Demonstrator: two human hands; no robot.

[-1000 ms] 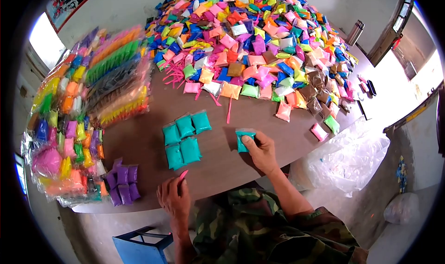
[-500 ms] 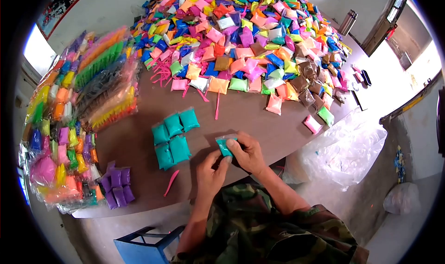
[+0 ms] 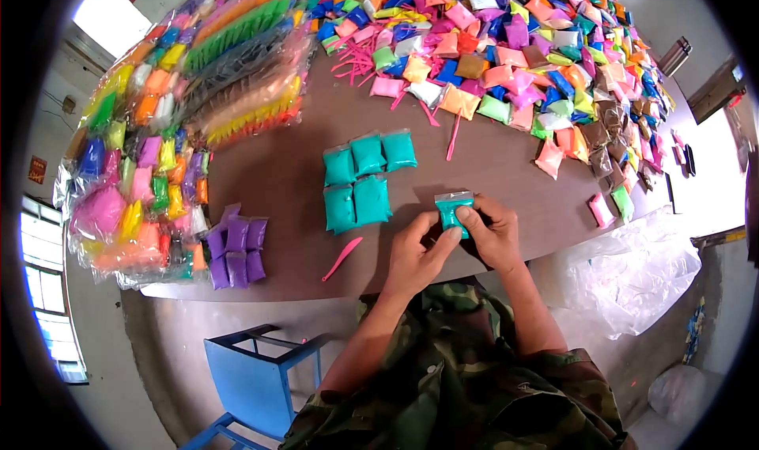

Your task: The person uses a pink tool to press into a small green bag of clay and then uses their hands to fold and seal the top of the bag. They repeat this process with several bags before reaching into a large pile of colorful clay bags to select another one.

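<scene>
A small clear bag of teal clay [image 3: 453,209] is held between both my hands above the table's front edge. My left hand [image 3: 417,251] pinches its lower left side with thumb and fingers. On the other side, my right hand [image 3: 498,232] grips it, thumb pressed on its face. Left of my hands, several teal packets [image 3: 371,199] lie in two rows on the table. A pink plastic modelling tool [image 3: 342,259] rests just below them, nearest my left hand. Farther left sits a cluster of purple packets [image 3: 237,251].
A large heap of multicoloured packets [image 3: 506,54] covers the back of the brown table [image 3: 277,181]. Bundled bags of packets [image 3: 142,173] fill the left end. Pink tools [image 3: 364,58] lie by the heap. A clear plastic bag [image 3: 632,272] hangs at right; a blue chair [image 3: 253,379] stands below.
The camera view has turned, so the table and its contents appear farther right and higher, apart from the heap's cut-off top. Both hands still hold the teal packet, which now faces me more fully.
</scene>
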